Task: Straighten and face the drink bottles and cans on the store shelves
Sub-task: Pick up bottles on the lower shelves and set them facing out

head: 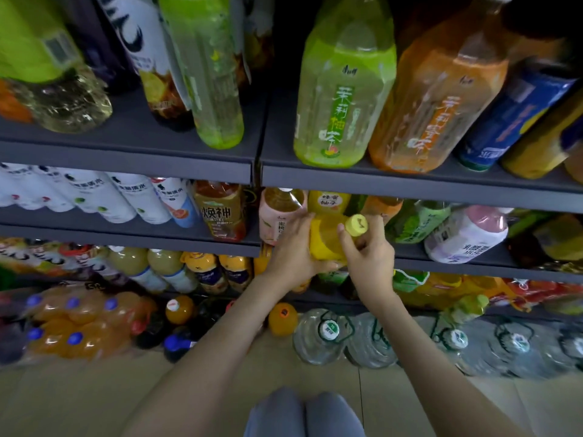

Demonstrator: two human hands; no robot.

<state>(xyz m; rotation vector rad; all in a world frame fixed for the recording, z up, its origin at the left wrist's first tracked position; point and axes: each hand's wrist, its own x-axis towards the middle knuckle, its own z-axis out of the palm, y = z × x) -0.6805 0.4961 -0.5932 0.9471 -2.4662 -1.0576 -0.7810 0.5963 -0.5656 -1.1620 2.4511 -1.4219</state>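
Observation:
A yellow drink bottle [325, 236] with a yellow cap [356, 225] is tipped toward me at the front of the middle shelf [457, 263]. My left hand [291, 247] wraps around its body from the left. My right hand [369, 250] holds it near the neck, thumb just beside the cap. Behind it stands a second yellow-labelled bottle [328, 201], with a pink-labelled bottle [277, 212] to its left and an orange one [383, 205] to its right.
The upper shelf [410, 181] carries big green [340, 99] and orange [438, 102] tea bottles. White bottles [94, 197] line the middle shelf at left. Water jugs [325, 335] and shrink-wrapped orange soda packs [79, 323] sit on the floor below. My knees [303, 414] are at the bottom.

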